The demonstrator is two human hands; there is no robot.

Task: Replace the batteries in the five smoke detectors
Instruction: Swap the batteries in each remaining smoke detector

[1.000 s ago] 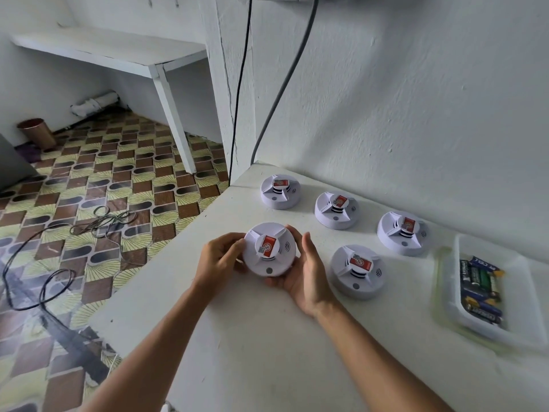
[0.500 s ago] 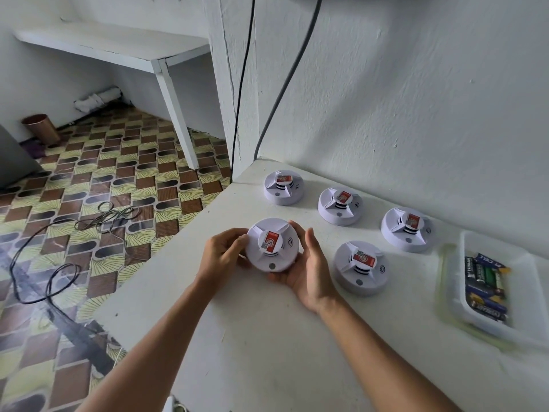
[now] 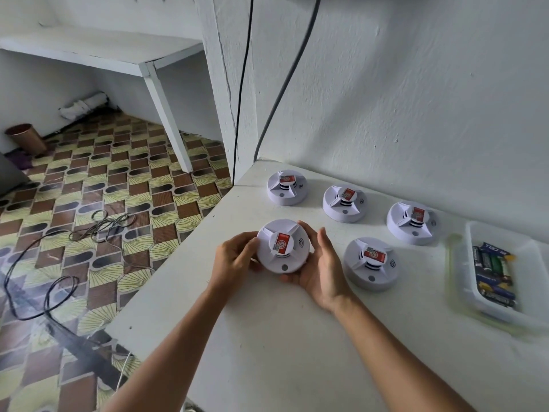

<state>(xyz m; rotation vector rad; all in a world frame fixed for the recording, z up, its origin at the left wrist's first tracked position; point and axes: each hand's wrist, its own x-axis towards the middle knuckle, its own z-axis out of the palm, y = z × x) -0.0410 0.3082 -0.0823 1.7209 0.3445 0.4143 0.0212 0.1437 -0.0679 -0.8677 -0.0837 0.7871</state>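
A round white smoke detector [image 3: 282,246] with a red label is held between both hands near the left edge of the white counter [image 3: 267,337]. My left hand [image 3: 234,263] grips its left rim with curled fingers. My right hand [image 3: 320,269] cups its right side and underside. Another detector [image 3: 370,263] lies just right of my right hand. Three more lie in a row nearer the wall: the left detector [image 3: 286,187], the middle detector [image 3: 344,203] and the right detector [image 3: 411,223]. A white tray [image 3: 499,310] at the right holds several batteries [image 3: 493,272].
The counter's left edge drops to a patterned tile floor [image 3: 89,188] strewn with black cables [image 3: 59,263]. Two cables [image 3: 243,84] run down the white wall behind the counter. A white shelf [image 3: 118,55] with a slanted support stands at the back left.
The held detector has turned slightly between my hands, its red label rotating. The view has shifted a little; the other detectors and the tray have not moved.
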